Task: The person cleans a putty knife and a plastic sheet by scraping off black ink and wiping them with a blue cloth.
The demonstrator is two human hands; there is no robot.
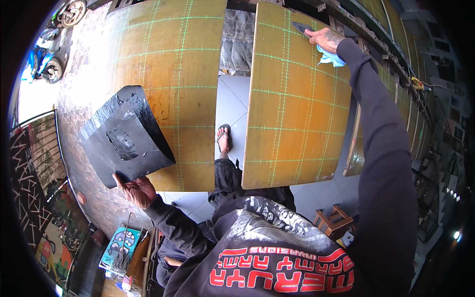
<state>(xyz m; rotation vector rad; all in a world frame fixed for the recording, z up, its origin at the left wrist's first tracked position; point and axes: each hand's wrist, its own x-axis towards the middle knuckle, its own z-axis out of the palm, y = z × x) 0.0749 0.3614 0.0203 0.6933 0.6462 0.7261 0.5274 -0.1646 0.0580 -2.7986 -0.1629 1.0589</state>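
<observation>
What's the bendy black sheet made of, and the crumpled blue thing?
The black sheet could be plastic or rubber, partly dull with glossy patches: it curls over. The crumpled blue thing is probably cloth, matte, since it folds loosely.

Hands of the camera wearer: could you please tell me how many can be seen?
2: the left hand grips the black sheet near its lower edge; the right hand, over the right board, holds a dark pointed tool.
</observation>
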